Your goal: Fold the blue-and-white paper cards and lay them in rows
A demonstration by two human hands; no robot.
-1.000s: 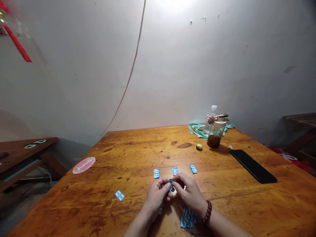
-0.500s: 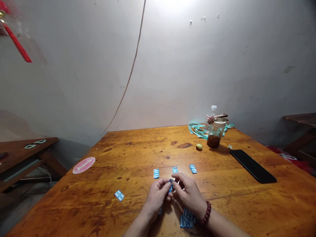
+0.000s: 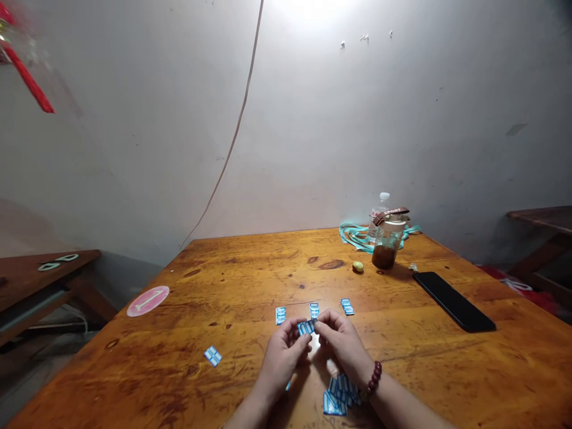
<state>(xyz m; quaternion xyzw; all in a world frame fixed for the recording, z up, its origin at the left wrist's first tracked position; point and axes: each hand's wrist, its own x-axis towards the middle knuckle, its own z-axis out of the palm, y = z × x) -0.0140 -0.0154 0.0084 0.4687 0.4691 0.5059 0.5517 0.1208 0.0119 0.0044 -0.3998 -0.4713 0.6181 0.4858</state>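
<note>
Between the fingertips of both hands is a small blue-and-white card (image 3: 306, 328), printed with a row of pale rectangles. My left hand (image 3: 282, 354) pinches its left end, and my right hand (image 3: 342, 342) grips the right end. Just beyond the fingers lie three similar small groups: a left card stack (image 3: 280, 316), a middle card stack (image 3: 314, 309) partly behind my right hand, and a right card stack (image 3: 347, 306). A loose pile of cards (image 3: 337, 396) sits below my right wrist. One lone card (image 3: 213, 356) lies off to the left.
On the wooden table (image 3: 250, 274) are a black phone (image 3: 453, 301) at right, a drink cup (image 3: 386, 247) with dark liquid, a clear bottle (image 3: 379, 214), a turquoise strap (image 3: 353, 235) and a small yellowish object (image 3: 358, 267). A pink round sticker (image 3: 148, 301) marks the left side.
The card between my hands has turned from steep to nearly level, and its printed face shows more. My hands have spread slightly apart along it. The view has shifted a little.
</note>
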